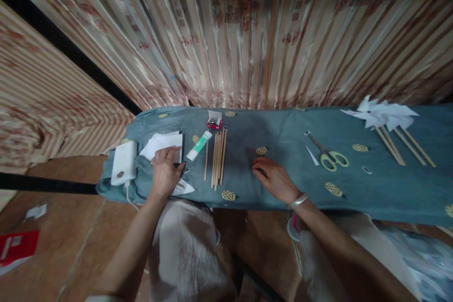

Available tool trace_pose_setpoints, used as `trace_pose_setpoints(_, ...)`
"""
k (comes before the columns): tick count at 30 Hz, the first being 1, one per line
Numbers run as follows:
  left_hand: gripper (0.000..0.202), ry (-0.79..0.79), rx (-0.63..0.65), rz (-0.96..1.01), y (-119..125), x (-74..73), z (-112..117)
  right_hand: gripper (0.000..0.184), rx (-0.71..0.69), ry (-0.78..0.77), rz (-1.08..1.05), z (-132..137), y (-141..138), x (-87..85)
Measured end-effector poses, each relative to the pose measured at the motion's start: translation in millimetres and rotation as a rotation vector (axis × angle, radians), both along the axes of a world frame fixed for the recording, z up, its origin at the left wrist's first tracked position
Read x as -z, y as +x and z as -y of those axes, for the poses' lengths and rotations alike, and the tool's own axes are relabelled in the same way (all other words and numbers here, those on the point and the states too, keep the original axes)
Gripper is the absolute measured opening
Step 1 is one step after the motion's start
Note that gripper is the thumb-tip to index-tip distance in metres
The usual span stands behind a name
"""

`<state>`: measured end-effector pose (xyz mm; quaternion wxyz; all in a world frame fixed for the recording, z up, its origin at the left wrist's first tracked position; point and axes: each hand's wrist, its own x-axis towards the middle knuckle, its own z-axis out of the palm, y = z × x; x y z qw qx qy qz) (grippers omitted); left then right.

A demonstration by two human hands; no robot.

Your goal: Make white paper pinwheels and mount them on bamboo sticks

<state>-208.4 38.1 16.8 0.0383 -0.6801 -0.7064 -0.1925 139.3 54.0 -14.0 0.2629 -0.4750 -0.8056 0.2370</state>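
My left hand (165,170) rests on a stack of white paper sheets (163,144) at the left of the blue cloth-covered table (283,127), its fingers curled over the paper's edge. My right hand (274,178) lies on the cloth near the table's middle, fingers bent, with a small dark thing under the fingertips that I cannot make out. Between the hands lie several thin wooden sticks (217,158) and a white and green glue tube (198,145).
A white power bank (123,163) sits at the table's left end. A small red box (214,121) lies at the back. Green-handled scissors (329,155) and white paper pinwheels on sticks (385,120) lie to the right. A curtain hangs behind.
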Motion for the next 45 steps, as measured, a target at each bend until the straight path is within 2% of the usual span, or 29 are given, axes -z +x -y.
trace_pose_setpoints(7, 0.024, 0.076, -0.001, 0.141, -9.7, 1.8, 1.7, 0.017, -0.012, -0.008, -0.014, -2.8, -1.5, -2.7)
trace_pose_setpoints(9, 0.025, 0.149, -0.036, 0.188, -13.7, -5.5, 3.2, 0.016, -0.008, -0.013, -0.027, -3.1, -2.5, -2.9)
trace_pose_setpoints(12, 0.025, 0.293, -0.07, 0.263, -8.3, -30.7, 9.8, 0.016, 0.0, -0.019, -0.042, -2.4, -4.0, -3.8)
trace_pose_setpoints(15, 0.021, 0.417, 0.0, 0.374, 23.2, -63.6, 21.5, 0.016, 0.018, -0.016, -0.057, -1.7, -1.9, -6.0)
trace_pose_setpoints(17, 0.015, 0.418, 0.156, 0.436, 58.2, -77.1, 28.1, 0.019, 0.068, -0.011, -0.074, -2.4, 5.1, -8.9)
trace_pose_setpoints(18, 0.013, 0.381, 0.271, 0.452, 77.8, -78.5, 29.7, 0.022, 0.117, -0.012, -0.088, -3.3, 10.8, -10.7)
trace_pose_setpoints(20, 0.012, 0.297, 0.482, 0.483, 116.0, -68.9, 28.2, 0.029, 0.238, -0.025, -0.122, -5.5, 26.9, -14.7)
trace_pose_setpoints(21, 0.012, 0.252, 0.576, 0.523, 133.0, -58.6, 25.1, 0.032, 0.298, -0.034, -0.134, -6.5, 36.8, -16.6)
trace_pose_setpoints(23, 0.014, 0.138, 0.685, 0.632, 160.4, -31.5, 15.9, 0.036, 0.379, -0.05, -0.124, -7.2, 58.6, -19.4)
trace_pose_setpoints(26, 0.013, 0.016, 0.679, 0.76, 183.5, 8.3, 2.4, 0.044, 0.403, -0.066, -0.056, -3.0, 88.7, -19.8)
trace_pose_setpoints(29, 0.01, -0.072, 0.648, 0.809, 189.1, 29.4, -2.5, 0.058, 0.3, -0.041, -0.003, 7.0, 106.0, -17.3)
trace_pose_setpoints(31, 0.009, -0.099, 0.636, 0.829, 188.0, 32.6, -1.4, 0.06, 0.218, -0.021, 0.016, 14.8, 108.9, -16.6)
trace_pose_setpoints(34, 0.01, -0.124, 0.617, 0.864, 185.3, 29.4, 2.5, 0.06, 0.127, -0.065, 0.027, 25.9, 104.2, -19.0)
trace_pose_setpoints(40, 0.007, -0.282, 0.532, 1.065, 178.7, 21.7, 6.6, 0.082, 0.039, -0.18, 0.064, 41.2, 89.8, -25.9)
trace_pose_setpoints(42, 0.007, -0.34, 0.534, 1.094, 175.7, 20.6, 6.8, 0.063, 0.041, -0.168, 0.04, 41.9, 87.6, -27.5)
trace_pose_setpoints(45, 0.008, -0.329, 0.608, 0.992, 172.3, 20.0, 6.9, 0.017, 0.025, -0.172, -0.03, 38.1, 86.6, -30.1)
